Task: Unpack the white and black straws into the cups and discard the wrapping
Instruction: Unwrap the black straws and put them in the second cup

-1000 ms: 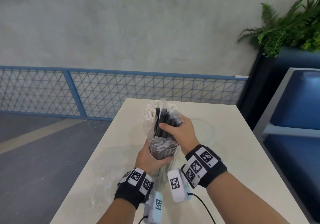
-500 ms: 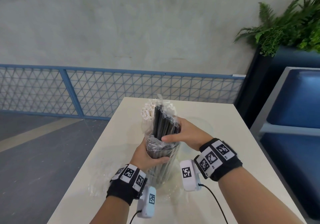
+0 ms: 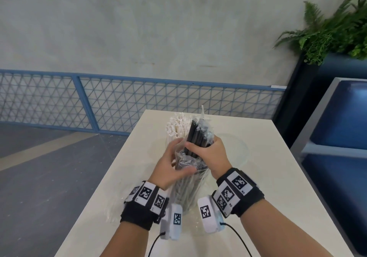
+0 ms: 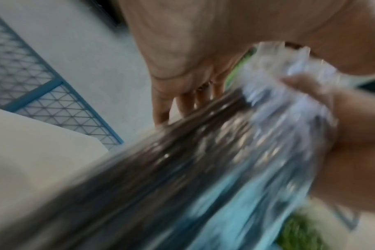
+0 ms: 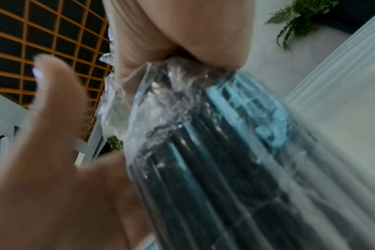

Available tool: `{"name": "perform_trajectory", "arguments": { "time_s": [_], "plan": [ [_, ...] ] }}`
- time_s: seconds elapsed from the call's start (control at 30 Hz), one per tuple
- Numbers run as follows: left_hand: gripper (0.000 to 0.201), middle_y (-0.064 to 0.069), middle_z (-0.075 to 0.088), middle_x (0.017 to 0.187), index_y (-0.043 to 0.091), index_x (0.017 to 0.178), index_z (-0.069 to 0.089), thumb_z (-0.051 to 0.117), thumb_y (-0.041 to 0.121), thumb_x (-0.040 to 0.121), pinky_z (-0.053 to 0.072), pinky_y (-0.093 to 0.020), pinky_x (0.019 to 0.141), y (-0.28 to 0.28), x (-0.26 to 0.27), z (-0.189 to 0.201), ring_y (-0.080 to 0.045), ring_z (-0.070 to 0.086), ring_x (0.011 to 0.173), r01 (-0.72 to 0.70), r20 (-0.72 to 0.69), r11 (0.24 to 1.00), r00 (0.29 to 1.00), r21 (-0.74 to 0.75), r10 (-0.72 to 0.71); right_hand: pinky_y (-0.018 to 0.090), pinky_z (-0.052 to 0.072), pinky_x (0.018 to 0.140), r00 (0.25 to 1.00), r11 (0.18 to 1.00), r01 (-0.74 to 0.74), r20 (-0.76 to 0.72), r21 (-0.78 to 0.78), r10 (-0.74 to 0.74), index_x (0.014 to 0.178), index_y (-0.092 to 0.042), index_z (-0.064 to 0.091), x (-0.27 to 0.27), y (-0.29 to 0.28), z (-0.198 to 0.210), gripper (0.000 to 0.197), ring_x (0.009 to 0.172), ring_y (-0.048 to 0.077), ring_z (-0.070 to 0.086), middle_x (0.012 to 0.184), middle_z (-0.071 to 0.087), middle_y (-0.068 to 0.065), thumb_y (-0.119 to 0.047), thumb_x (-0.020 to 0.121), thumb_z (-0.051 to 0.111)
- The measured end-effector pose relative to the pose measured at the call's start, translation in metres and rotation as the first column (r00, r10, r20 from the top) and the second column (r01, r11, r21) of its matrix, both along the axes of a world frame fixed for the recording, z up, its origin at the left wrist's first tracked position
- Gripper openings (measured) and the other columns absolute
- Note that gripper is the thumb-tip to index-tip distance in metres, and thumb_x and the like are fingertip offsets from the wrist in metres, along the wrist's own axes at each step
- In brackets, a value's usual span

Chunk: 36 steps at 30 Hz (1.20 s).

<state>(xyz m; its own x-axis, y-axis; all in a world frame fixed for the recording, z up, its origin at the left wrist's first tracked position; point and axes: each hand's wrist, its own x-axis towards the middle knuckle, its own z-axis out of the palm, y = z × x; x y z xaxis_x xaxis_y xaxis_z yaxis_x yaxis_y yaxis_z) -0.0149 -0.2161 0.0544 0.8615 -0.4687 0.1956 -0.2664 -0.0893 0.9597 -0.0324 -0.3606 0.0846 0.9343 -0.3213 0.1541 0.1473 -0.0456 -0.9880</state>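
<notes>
A bundle of black straws (image 3: pixel 195 135) in crumpled clear wrapping (image 3: pixel 183 158) stands tilted in a clear cup (image 3: pixel 188 195) at mid-table. My right hand (image 3: pixel 200 142) grips the bundle's upper part, thumb in front and fingers behind. My left hand (image 3: pixel 179 156) is beside the wrapping with its fingers spread and only the thumb touching the plastic. The right wrist view shows this hand (image 5: pixel 54 135) open, with a gap to the straws (image 5: pixel 203 169). White straws (image 3: pixel 175 126) stand just behind. The left wrist view is blurred, with bunched wrapping (image 4: pixel 289 101).
The beige table (image 3: pixel 258 177) is narrow, with floor off its left edge. A wide clear cup (image 3: pixel 238 151) stands right of the bundle. A loose clear wrapper (image 3: pixel 113 209) lies by the left edge. A blue bench (image 3: pixel 337 137) and a planter (image 3: pixel 327 28) are on the right.
My left hand has let go of the lower wrapping and opened, moving up beside the bundle. My right hand has closed round the upper straws.
</notes>
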Motion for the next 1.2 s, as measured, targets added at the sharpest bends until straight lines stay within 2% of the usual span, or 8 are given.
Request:
{"name": "perform_trajectory", "arguments": {
  "time_s": [0.07, 0.2, 0.37, 0.47, 0.57, 0.7, 0.8, 1.2],
  "plan": [
    [0.063, 0.019, 0.058, 0.117, 0.037, 0.119, 0.048, 0.071, 0.054, 0.063, 0.047, -0.023, 0.09, 0.001, 0.002, 0.019, 0.001, 0.057, 0.108, -0.126, 0.076, 0.988, 0.988, -0.086, 0.133, 0.035, 0.057, 0.076, 1.0, 1.0, 0.016, 0.014, -0.017, -0.016, 0.094, -0.006, 0.069, 0.001, 0.001, 0.0, 0.031, 0.081, 0.02, 0.07, 0.086, 0.073, 0.009, -0.013, 0.067, 0.082],
    [0.005, 0.009, 0.067, 0.086, 0.02, 0.084, 0.065, 0.066, 0.017, 0.081, 0.047, -0.02, 0.08, -0.002, 0.009, 0.041, -0.001, 0.06, 0.081, -0.323, 0.296, 0.942, 0.895, -0.088, 0.335, 0.032, 0.056, 0.074, 1.0, 1.0, 0.009, 0.018, -0.013, -0.008, 0.087, -0.012, 0.069, 0.001, 0.004, 0.001, 0.022, 0.075, 0.013, 0.068, 0.078, 0.071, -0.001, -0.011, 0.068, 0.081],
    [0.018, 0.005, 0.06, 0.069, 0.014, 0.066, 0.058, 0.064, 0.004, 0.081, 0.042, -0.009, 0.066, -0.003, 0.017, 0.042, -0.002, 0.054, 0.064, -0.434, 0.263, 0.892, 0.853, -0.123, 0.451, 0.033, 0.056, 0.075, 1.0, 1.0, 0.008, -0.02, -0.013, -0.008, 0.089, -0.011, 0.066, 0.002, 0.003, 0.0, 0.028, 0.076, 0.017, 0.067, 0.078, 0.069, 0.001, -0.011, 0.067, 0.082],
    [0.025, 0.004, 0.059, 0.066, 0.018, 0.063, 0.05, 0.058, 0.005, 0.083, 0.043, -0.019, 0.063, -0.006, 0.02, 0.04, -0.01, 0.056, 0.06, -0.495, 0.2, 0.862, 0.838, -0.114, 0.508, 0.033, 0.057, 0.075, 1.0, 1.0, -0.003, -0.031, -0.004, 0.003, 0.09, -0.012, 0.065, 0.0, 0.001, 0.0, 0.028, 0.079, 0.019, 0.067, 0.081, 0.069, 0.003, -0.01, 0.067, 0.081],
    [0.026, 0.004, 0.06, 0.067, 0.018, 0.063, 0.048, 0.056, 0.008, 0.085, 0.041, -0.024, 0.062, 0.004, 0.026, 0.046, -0.002, 0.054, 0.053, -0.57, 0.101, 0.797, 0.797, -0.2, 0.596, 0.031, 0.056, 0.072, 0.997, 0.997, 0.051, -0.056, 0.066, -0.047, 0.087, -0.013, 0.064, 0.0, -0.008, -0.002, 0.025, 0.079, 0.02, 0.067, 0.083, 0.069, 0.005, -0.009, 0.068, 0.08],
    [0.01, 0.01, 0.064, 0.078, 0.023, 0.077, 0.061, 0.071, 0.025, 0.078, 0.043, -0.013, 0.065, 0.008, 0.025, 0.058, -0.002, 0.052, 0.063, -0.366, 0.222, 0.929, 0.903, -0.056, 0.369, 0.036, 0.057, 0.075, 0.998, 0.994, 0.051, -0.046, 0.093, -0.047, 0.086, -0.009, 0.067, -0.001, -0.014, 0.0, 0.021, 0.08, 0.024, 0.068, 0.084, 0.071, 0.011, -0.007, 0.069, 0.079],
    [0.012, 0.012, 0.067, 0.079, 0.023, 0.08, 0.067, 0.076, 0.025, 0.073, 0.044, -0.011, 0.068, -0.005, 0.021, 0.056, -0.003, 0.054, 0.068, -0.307, 0.338, 0.947, 0.904, 0.092, 0.26, 0.033, 0.057, 0.071, 1.0, 0.997, 0.016, -0.008, 0.075, -0.015, 0.085, -0.005, 0.069, -0.002, -0.007, 0.002, 0.018, 0.074, 0.02, 0.068, 0.079, 0.071, 0.01, -0.007, 0.07, 0.079],
    [0.028, 0.008, 0.054, 0.054, 0.021, 0.054, 0.057, 0.072, 0.01, 0.075, 0.037, -0.014, 0.057, 0.001, 0.044, 0.043, -0.001, 0.047, 0.05, -0.452, 0.192, 0.892, 0.873, -0.027, 0.448, 0.023, 0.054, 0.058, 0.998, 0.994, 0.05, -0.045, 0.099, -0.046, 0.081, -0.011, 0.065, 0.0, -0.015, -0.002, 0.019, 0.066, 0.014, 0.066, 0.075, 0.068, 0.006, -0.008, 0.068, 0.08]
  ]
}}
